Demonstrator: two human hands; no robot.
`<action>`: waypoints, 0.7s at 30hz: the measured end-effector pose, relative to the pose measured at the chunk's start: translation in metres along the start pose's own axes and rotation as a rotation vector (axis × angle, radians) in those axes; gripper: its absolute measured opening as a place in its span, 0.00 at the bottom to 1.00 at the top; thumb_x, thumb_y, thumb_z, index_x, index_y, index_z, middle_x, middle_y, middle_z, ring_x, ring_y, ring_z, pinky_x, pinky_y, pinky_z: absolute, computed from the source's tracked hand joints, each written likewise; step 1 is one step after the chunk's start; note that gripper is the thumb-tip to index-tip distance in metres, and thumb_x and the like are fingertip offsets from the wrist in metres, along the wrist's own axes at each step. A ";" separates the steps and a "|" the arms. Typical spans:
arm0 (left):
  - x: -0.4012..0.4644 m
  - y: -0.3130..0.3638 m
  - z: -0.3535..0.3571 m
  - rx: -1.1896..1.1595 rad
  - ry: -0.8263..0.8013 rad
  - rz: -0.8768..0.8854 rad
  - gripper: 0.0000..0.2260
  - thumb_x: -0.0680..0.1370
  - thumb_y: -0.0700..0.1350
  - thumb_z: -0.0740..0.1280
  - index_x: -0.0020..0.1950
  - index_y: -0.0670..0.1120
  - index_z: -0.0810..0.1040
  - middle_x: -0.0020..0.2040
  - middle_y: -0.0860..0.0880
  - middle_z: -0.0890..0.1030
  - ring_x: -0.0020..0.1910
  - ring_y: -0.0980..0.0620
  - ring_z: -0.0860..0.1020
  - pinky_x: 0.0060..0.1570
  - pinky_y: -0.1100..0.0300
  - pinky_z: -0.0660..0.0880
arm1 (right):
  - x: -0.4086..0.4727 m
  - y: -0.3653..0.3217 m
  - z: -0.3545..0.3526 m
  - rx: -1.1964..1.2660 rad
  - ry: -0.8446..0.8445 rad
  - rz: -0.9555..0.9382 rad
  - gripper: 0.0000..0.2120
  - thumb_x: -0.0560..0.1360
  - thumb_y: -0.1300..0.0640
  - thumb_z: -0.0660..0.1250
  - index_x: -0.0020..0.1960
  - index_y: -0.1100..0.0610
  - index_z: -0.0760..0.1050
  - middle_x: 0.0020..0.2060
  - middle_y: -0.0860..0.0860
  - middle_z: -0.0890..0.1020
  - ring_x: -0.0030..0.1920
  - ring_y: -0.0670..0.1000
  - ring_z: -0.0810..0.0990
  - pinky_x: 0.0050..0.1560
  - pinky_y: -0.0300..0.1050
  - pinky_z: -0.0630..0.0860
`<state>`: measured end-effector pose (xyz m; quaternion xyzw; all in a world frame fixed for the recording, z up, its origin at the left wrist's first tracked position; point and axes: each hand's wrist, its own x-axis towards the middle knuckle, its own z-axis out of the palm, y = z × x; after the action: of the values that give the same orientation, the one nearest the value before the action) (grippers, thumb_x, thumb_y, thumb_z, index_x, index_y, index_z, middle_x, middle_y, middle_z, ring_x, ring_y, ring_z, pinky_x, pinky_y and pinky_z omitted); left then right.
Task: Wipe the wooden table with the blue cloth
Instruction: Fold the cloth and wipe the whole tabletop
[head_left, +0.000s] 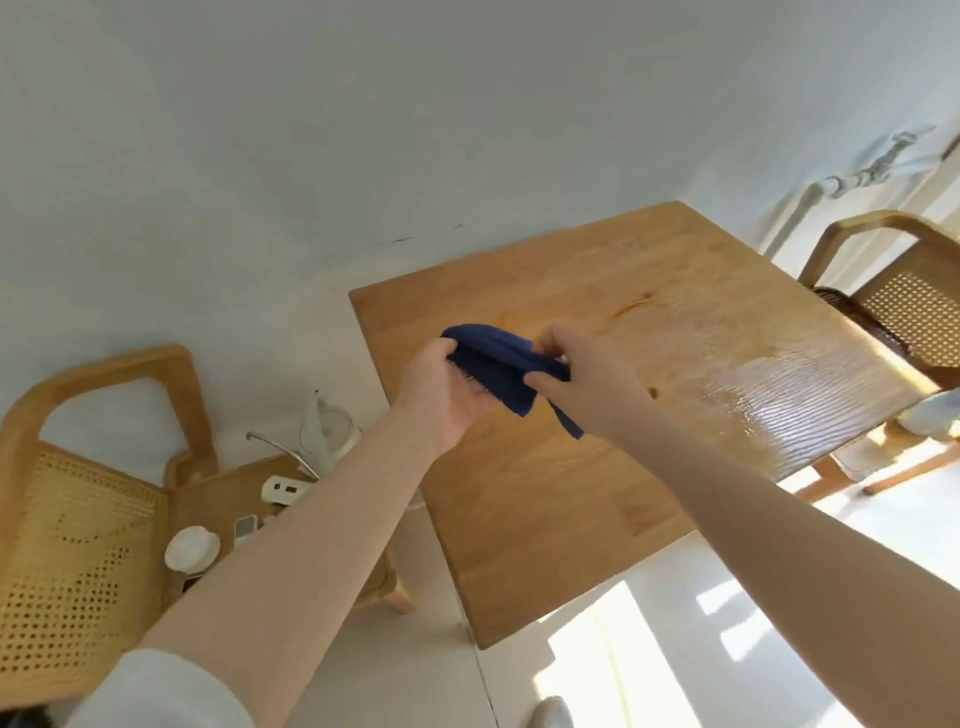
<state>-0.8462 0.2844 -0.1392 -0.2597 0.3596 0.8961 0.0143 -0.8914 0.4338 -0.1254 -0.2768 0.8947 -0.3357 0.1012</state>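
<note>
Both hands hold the blue cloth (493, 364) above the counter (597, 467): left hand (441, 395) cups it, right hand (582, 374) pinches. Fold it into a flat pad before pressing down near the far smears (631, 306).

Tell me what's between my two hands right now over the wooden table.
The bunched dark blue cloth spans the gap in the head view: the left hand holds one end, the right hand pinches the other, above the light wooden table.
</note>
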 end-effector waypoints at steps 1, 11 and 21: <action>0.003 0.000 0.006 -0.083 0.004 0.006 0.16 0.81 0.46 0.51 0.61 0.39 0.72 0.53 0.40 0.79 0.49 0.43 0.78 0.45 0.50 0.76 | 0.003 0.006 0.000 -0.007 -0.008 -0.010 0.05 0.75 0.59 0.65 0.49 0.55 0.69 0.41 0.50 0.76 0.39 0.53 0.76 0.39 0.47 0.72; 0.050 0.007 0.013 -0.112 0.226 -0.029 0.14 0.80 0.40 0.59 0.65 0.38 0.69 0.63 0.40 0.76 0.60 0.44 0.76 0.55 0.52 0.74 | 0.056 0.046 0.043 1.476 -0.116 0.610 0.17 0.81 0.49 0.55 0.59 0.60 0.73 0.52 0.56 0.80 0.51 0.55 0.80 0.50 0.52 0.77; 0.099 0.027 -0.005 -0.127 0.171 0.083 0.13 0.80 0.39 0.59 0.65 0.41 0.71 0.59 0.41 0.79 0.52 0.48 0.80 0.47 0.57 0.79 | 0.144 0.031 0.055 1.719 -0.226 0.627 0.27 0.79 0.41 0.50 0.66 0.60 0.69 0.57 0.59 0.79 0.57 0.56 0.79 0.58 0.50 0.74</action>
<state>-0.9356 0.2451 -0.1722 -0.3206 0.3125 0.8914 -0.0701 -1.0037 0.3420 -0.1862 0.1174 0.3565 -0.8130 0.4452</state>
